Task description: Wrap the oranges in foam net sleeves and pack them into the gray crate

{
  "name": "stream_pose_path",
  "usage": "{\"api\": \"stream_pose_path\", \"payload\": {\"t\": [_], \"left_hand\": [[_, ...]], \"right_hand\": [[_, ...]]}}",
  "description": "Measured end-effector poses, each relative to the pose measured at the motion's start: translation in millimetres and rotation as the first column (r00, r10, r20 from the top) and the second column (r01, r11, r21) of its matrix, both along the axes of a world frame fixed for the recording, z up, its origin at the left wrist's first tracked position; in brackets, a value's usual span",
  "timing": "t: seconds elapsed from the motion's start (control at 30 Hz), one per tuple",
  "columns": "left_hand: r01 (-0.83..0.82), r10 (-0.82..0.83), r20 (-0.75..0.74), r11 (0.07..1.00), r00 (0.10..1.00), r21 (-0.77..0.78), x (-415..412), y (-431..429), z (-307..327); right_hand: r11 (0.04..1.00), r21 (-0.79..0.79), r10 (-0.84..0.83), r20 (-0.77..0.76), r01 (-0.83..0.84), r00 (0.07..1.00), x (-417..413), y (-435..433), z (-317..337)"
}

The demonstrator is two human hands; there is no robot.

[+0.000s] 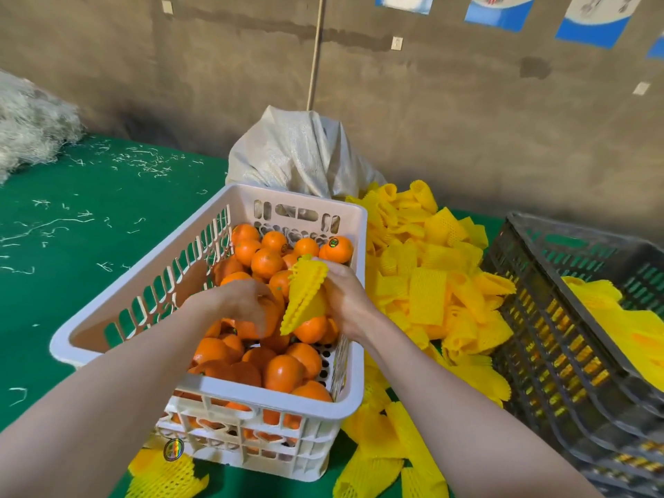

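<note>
A white slotted crate (118, 318) in front of me holds several loose oranges (266, 262). My left hand (248, 303) reaches into it and curls over one orange (251, 330). My right hand (345, 296) pinches a flat yellow foam net sleeve (305, 300) just above the fruit, right beside my left hand. The gray crate (560, 318) stands at the right, with yellow sleeved pieces (618, 318) inside it.
A loose heap of yellow foam sleeves (427, 282) lies between the two crates and spills toward me. A tied white woven sack (298, 156) stands behind the white crate. The green table cover (90, 228) is strewn with white foam shreds; a white fluffy pile (28, 124) sits far left.
</note>
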State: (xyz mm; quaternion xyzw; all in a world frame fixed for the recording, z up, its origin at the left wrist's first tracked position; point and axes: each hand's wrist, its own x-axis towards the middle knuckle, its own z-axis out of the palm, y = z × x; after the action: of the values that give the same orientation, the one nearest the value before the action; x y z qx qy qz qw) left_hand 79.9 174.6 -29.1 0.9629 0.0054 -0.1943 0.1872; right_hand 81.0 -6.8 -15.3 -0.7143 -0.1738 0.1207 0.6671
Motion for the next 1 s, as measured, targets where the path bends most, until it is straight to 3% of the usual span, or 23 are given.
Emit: {"api": "stream_pose_path", "payload": {"t": [0.07, 0.13, 0.2, 0.23, 0.33, 0.4, 0.43, 0.47, 0.53, 0.7, 0.77, 0.83, 0.87, 0.93, 1.0], "left_hand": [[-0.140, 0.161, 0.025, 0.917, 0.987, -0.372, -2.4, 2.1, 12.9], [-0.214, 0.255, -0.046, 0.687, 0.966, -0.694, -9.8, -4.1, 29.3], [-0.208, 0.252, -0.107, 0.419, 0.962, -0.884, -16.9, -15.5, 39.8], [-0.187, 0.243, -0.113, 0.305, 0.963, -0.934, -20.1, -24.4, 44.2], [-0.160, 0.241, -0.137, 0.079, 0.961, -0.984, -27.8, -55.0, 50.2], [-0.189, 0.236, -0.205, -0.088, 0.950, -0.978, -32.3, -75.9, 53.2], [-0.200, 0.242, -0.233, -0.150, 0.942, -0.968, -34.5, -85.4, 54.6], [-0.202, 0.267, -0.246, -0.184, 0.932, -0.962, -35.4, -94.4, 55.0], [-0.193, 0.328, -0.243, -0.178, 0.913, -0.965, -36.6, -111.5, 54.0], [-0.161, 0.479, -0.189, -0.101, 0.857, -0.982, -48.7, -150.9, 55.0], [-0.112, 0.591, -0.068, 0.038, 0.804, -0.993, -52.4, -165.0, 55.7], [-0.016, 0.655, 0.181, 0.283, 0.734, -0.959, -54.9, -176.3, 53.6], [0.027, 0.657, 0.274, 0.359, 0.702, -0.933, -56.0, -181.1, 50.8], [0.080, 0.653, 0.342, 0.396, 0.676, -0.915, -59.2, -191.1, 43.2], [0.079, 0.650, 0.300, 0.347, 0.698, -0.935, -60.6, -199.6, 38.6]], "right_hand": [[1.000, 0.025, 0.003, -0.011, -0.003, 1.000, -3.1, -6.5, 6.7], [0.994, 0.108, 0.041, -0.048, -0.036, 0.998, -5.2, -14.1, 13.8], [0.991, 0.123, 0.057, -0.097, -0.045, 0.994, -11.1, -26.5, 19.9], [0.986, 0.152, 0.082, -0.111, -0.065, 0.990, -9.6, -33.4, 18.4], [0.997, 0.075, 0.040, -0.082, -0.034, 0.996, -19.7, -50.9, 21.3], [0.971, 0.232, 0.080, -0.113, -0.052, 0.990, -22.0, -60.6, 21.1], [0.899, 0.435, 0.157, -0.195, -0.058, 0.968, -25.0, -62.1, 25.1], [0.849, 0.528, 0.161, -0.242, -0.009, 0.957, -28.0, -64.3, 29.1], [0.827, 0.562, 0.144, -0.260, 0.028, 0.955, -34.1, -73.2, 34.9], [0.964, 0.260, 0.045, 0.027, -0.051, 0.999, -49.4, -84.7, 44.3], [0.977, 0.208, -0.074, 0.108, 0.050, 0.991, -53.3, -86.9, 44.4], [0.977, 0.164, -0.172, 0.217, 0.138, 0.961, -58.2, -90.8, 44.6], [0.973, 0.130, -0.221, 0.286, 0.191, 0.933, -60.7, -93.1, 43.5], [0.953, 0.090, -0.301, 0.400, 0.290, 0.866, -65.4, -96.8, 40.9], [0.928, 0.109, -0.366, 0.452, 0.357, 0.814, -70.4, -100.1, 39.7]]}}
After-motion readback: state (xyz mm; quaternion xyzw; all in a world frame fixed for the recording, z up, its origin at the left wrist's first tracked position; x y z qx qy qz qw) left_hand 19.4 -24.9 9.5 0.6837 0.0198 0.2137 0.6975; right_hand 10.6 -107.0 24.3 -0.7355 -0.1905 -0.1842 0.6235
